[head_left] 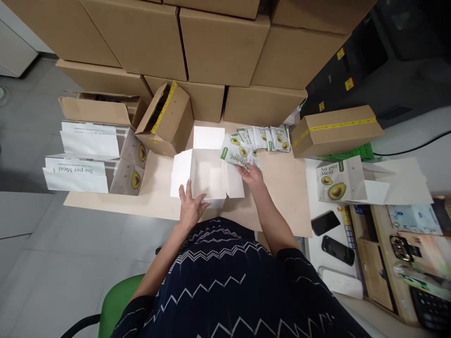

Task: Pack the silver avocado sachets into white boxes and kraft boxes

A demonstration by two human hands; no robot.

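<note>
An open white box (210,169) with its flaps folded out stands on the table in front of me, and its inside shows bare. My left hand (190,206) rests at its near left edge, fingers spread. Between the fingers of my right hand (252,175) is a sachet (235,149) printed with avocados and "Su per Meal", held above the box's right flap. Several more sachets (262,138) lie overlapping in a row at the back right of the box.
Two open printed boxes (136,176) stand at the left. Behind are a taped carton (172,119) and stacked cartons (225,44). At the right are another taped carton (338,129), an open printed box (336,180), two phones (337,250) and a wooden organizer (375,263). A green chair (120,300) stands behind me.
</note>
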